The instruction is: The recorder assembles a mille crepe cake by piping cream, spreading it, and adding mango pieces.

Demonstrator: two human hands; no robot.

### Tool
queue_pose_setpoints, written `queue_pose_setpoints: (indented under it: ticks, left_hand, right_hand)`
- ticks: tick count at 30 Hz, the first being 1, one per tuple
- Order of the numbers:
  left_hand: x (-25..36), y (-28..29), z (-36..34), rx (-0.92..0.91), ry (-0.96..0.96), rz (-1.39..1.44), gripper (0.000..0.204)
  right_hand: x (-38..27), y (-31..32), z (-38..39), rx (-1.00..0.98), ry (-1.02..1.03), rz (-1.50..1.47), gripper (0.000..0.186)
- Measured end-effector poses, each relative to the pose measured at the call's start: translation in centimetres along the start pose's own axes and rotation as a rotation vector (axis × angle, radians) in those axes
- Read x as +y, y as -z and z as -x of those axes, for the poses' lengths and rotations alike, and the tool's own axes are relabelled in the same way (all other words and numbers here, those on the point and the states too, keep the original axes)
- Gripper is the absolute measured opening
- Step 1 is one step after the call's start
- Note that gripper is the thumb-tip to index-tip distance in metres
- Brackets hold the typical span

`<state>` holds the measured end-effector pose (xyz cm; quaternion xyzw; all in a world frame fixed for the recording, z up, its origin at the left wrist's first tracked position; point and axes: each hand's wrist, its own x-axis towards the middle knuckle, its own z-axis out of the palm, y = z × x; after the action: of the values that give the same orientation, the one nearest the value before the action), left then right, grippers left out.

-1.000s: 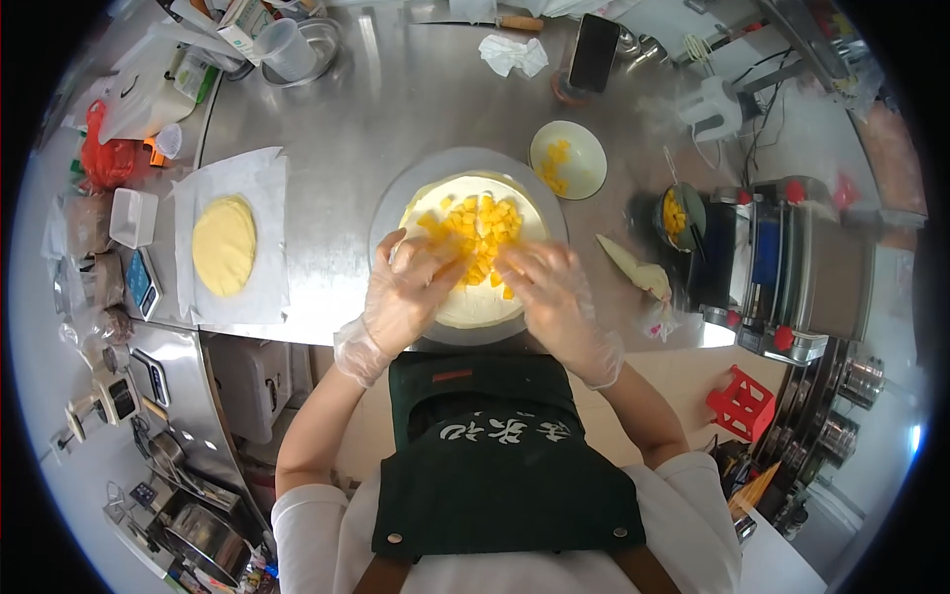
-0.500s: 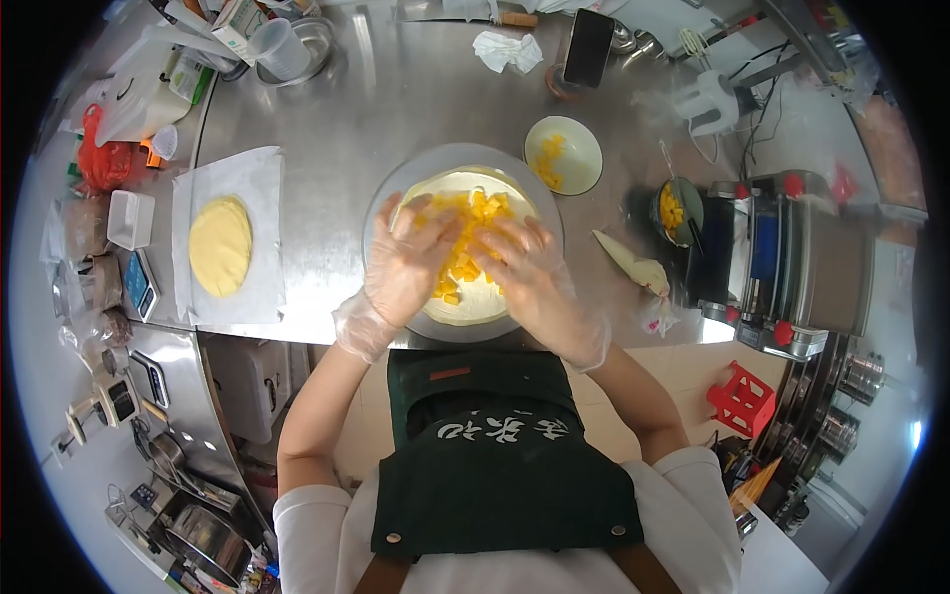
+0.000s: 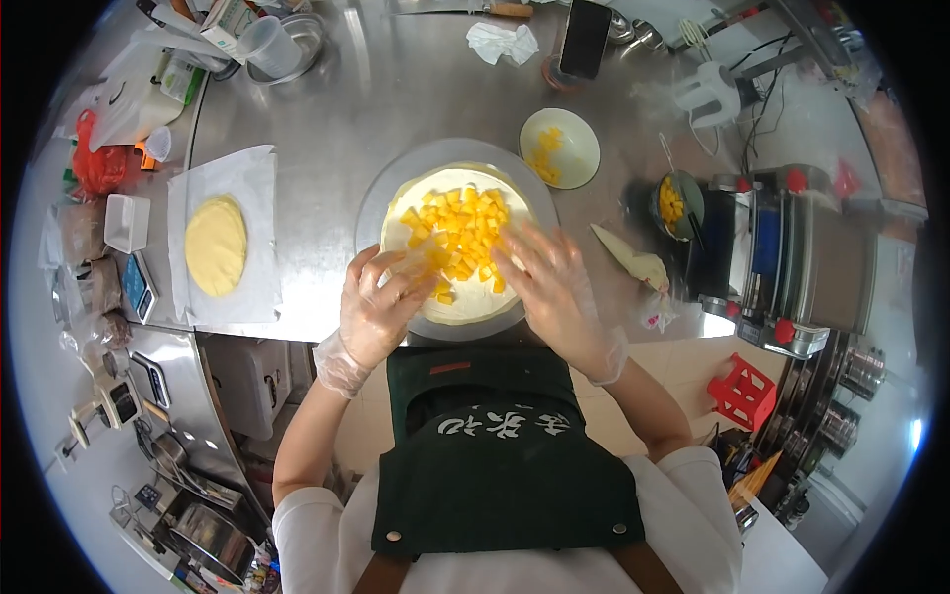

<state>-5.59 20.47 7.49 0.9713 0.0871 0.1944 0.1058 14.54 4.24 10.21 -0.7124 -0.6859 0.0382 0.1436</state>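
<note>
Yellow-orange fruit cubes, which look like mango, lie heaped on a round cream-topped cake layer. The layer rests on a grey round turntable. Both my hands wear clear plastic gloves. My left hand is at the near left edge of the layer, its fingers bent but apart, tips beside the cubes. On the right side, my right hand reaches over the layer with fingers stretched and spread, slightly blurred, at the edge of the heap. I see nothing held in either hand.
To the right stand a white bowl with fruit bits, a filled piping bag and a dark bowl of cubes. At left a pale yellow round lies on white paper. A phone stands at the back.
Both hands have drawn back toward me and apart from over the middle of the layer, uncovering the fruit. The cubes now lie more spread out.
</note>
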Motion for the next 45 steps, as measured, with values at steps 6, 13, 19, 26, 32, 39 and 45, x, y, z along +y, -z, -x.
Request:
queue_pose_setpoints:
  ticks: [6,13,19,26,32,39,45]
  left_hand:
    - [0.1,0.3,-0.4,0.098,0.093,0.0,0.031]
    - [-1.2,1.3,-8.8,0.211,0.195,0.175,0.036]
    - [-6.9,-6.6,-20.8,-0.155,0.31,0.306,0.054]
    - [-7.4,-12.4,-27.7,-0.713,0.698,0.756,0.069]
    - [-3.1,-6.8,-27.5,-0.456,0.937,1.57,0.065]
    - [-1.2,0.4,-22.2,-0.045,0.948,1.776,0.053]
    - [-0.7,2.9,-17.4,0.142,0.647,1.646,0.057]
  right_hand:
    - [1.2,-0.1,-0.6,0.046,0.158,-0.095,0.037]
    - [17.6,-6.1,-1.6,0.285,-0.586,-0.358,0.028]
    - [25.7,-12.8,-2.2,-0.092,-1.234,-0.704,0.031]
    - [25.1,-10.4,-1.8,0.124,-1.031,-0.723,0.038]
    - [19.1,-0.2,-4.7,0.317,-0.863,-0.758,0.033]
    - [9.5,6.0,-9.1,0.558,-0.064,-0.155,0.035]
    - [4.4,4.9,-12.4,0.481,0.066,-0.169,0.029]
